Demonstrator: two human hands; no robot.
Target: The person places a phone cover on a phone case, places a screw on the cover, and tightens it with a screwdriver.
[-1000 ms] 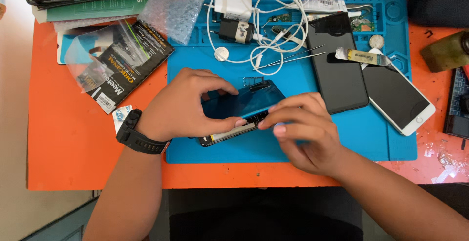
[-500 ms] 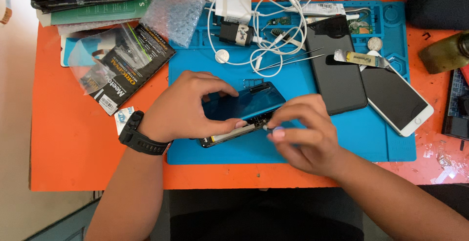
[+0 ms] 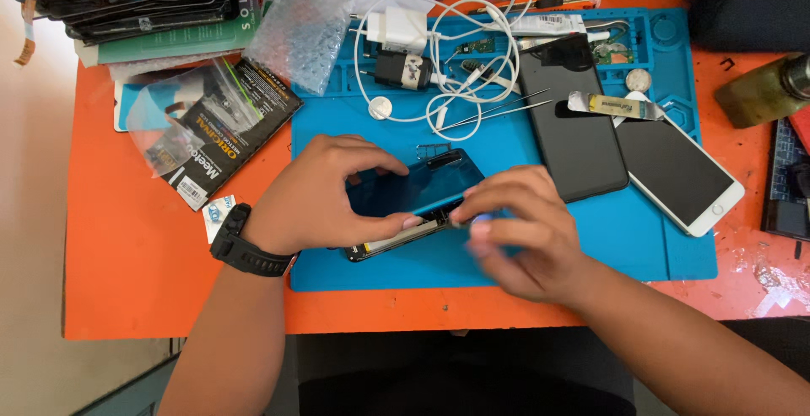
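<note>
My left hand [image 3: 325,201], with a black watch on its wrist, grips a phone with a glossy blue back cover [image 3: 422,188] on the blue work mat [image 3: 641,247]. The cover is lifted a little along its near edge, and the phone's inner frame [image 3: 396,240] shows beneath it. My right hand [image 3: 519,230] pinches at that near edge; a small pale blue thing shows at its fingertips, too blurred to identify.
A black phone [image 3: 574,121] and a white phone [image 3: 679,171] lie on the mat to the right. Tweezers [image 3: 498,112], white cables and chargers [image 3: 422,53] lie behind. Packaged boxes [image 3: 202,129], bubble wrap [image 3: 304,28], stacked cases [image 3: 126,2] sit left on the orange table [image 3: 135,281]. A bottle [image 3: 764,91] stands right.
The blue cover has been lifted further from the phone frame. My right hand has slid a little along the near edge. The camera has shifted slightly.
</note>
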